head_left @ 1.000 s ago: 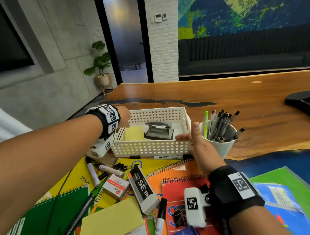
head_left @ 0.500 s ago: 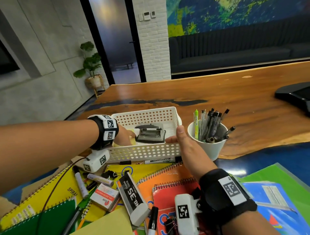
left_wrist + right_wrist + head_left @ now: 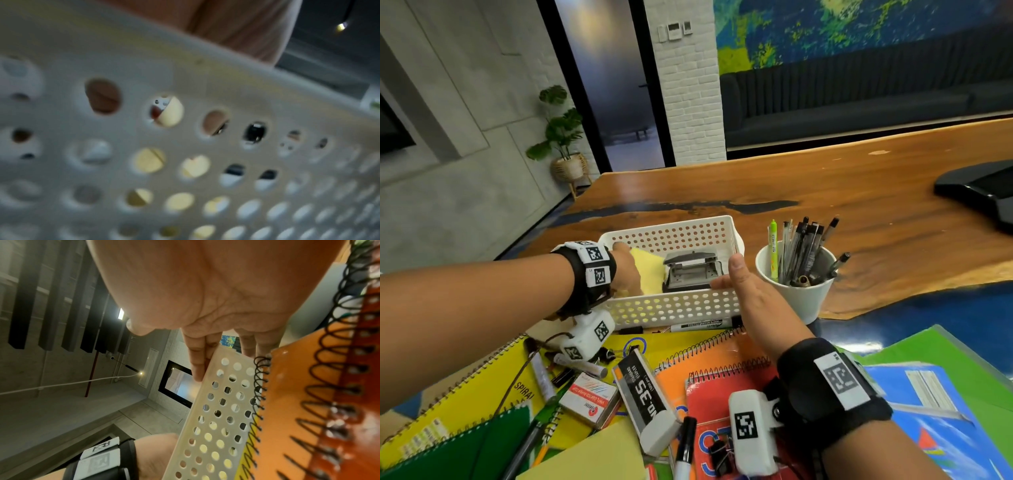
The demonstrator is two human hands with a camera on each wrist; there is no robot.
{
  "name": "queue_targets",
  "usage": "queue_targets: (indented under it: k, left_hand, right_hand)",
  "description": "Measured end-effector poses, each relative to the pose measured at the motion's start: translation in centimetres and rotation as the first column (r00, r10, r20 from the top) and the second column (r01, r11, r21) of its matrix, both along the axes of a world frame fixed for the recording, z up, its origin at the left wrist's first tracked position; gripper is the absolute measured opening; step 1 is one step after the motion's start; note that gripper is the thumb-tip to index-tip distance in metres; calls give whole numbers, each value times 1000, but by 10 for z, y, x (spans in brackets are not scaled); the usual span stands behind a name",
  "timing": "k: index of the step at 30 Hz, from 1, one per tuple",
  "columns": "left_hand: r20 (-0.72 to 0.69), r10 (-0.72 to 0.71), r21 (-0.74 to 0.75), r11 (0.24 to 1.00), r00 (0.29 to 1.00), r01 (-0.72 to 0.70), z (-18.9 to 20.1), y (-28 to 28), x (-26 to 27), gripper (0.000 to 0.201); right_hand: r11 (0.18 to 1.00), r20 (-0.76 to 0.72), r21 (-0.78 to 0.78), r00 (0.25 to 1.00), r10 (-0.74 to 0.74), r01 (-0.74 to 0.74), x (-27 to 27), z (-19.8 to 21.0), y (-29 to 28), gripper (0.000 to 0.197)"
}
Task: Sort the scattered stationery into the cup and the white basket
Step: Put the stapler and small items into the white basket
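The white perforated basket stands mid-table and holds a yellow sticky-note pad and a metal hole punch. My left hand reaches down inside the basket's left end, onto the pad. Its fingers are hidden behind the wrist, and the left wrist view shows only the basket wall with skin and yellow behind the holes. My right hand lies with straight fingers against the basket's right front corner, thumb up. Those fingers touch the basket rim. The white cup, to the right, is full of pens.
Loose items lie in front of the basket: a staples box, a clip box, a whiteboard marker, a black marker, binder clips and another yellow pad. Spiral notebooks and folders lie underneath. A black device sits far right.
My left hand has gone from the basket's left rim down into the basket onto the yellow pad. My right hand stays at the basket's right corner.
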State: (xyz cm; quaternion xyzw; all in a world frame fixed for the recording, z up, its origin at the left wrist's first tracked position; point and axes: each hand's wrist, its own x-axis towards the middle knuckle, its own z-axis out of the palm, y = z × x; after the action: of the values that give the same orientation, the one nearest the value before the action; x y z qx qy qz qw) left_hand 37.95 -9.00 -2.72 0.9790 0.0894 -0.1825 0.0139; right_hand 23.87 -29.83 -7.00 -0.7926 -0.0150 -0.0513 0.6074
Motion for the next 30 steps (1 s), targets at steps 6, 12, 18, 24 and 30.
queue_targets:
  k: [6,12,18,24,30]
  left_hand:
    - [81,-244,19,970,966,244,33,-9,0,52]
    - [-36,-323,252,913,946,321,47,5,3,57]
    - [-179,-381,233,879,907,416,39,3,1,62]
    - [-232,-371,-15,926,899,378,35,18,4,57]
    - [-352,-429,298,791,832,534,22,5,-12,61]
  right_hand:
    - [1000,-16,-9,1000,-8,8,-1,2,1,84]
    - [1000,-27,-3,1000,-10,10,-4,2,1,82]
    - [1000,-15,-20,1000,-18,17,-1,-1,1,80]
    - [998,-28,-11,998,-56,56,0,-4,-3,82]
    - [998,-38,-6,997,-71,70,-3,0,-2,78]
